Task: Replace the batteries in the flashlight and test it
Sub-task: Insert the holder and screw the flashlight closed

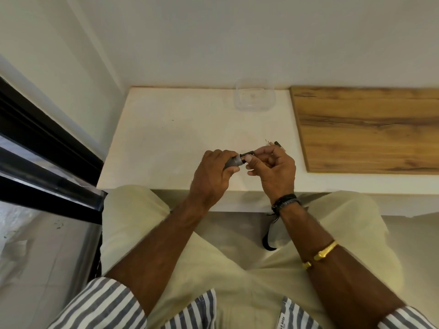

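Observation:
My left hand [213,172] grips a grey flashlight body [234,161], mostly hidden inside the fist, with its open end pointing right. My right hand [273,169] pinches a black battery [247,154] between thumb and fingers, its left end at the flashlight's opening. Both hands hover just above the white tabletop [166,138]. Beyond my right hand's fingers, a small dark part [278,144] lies on the table; I cannot tell what it is.
A clear plastic container [255,96] stands at the back of the table near the wall. A wooden board [370,129] covers the table's right side. A black window frame [47,148] runs along the left. My legs are under the table's front edge.

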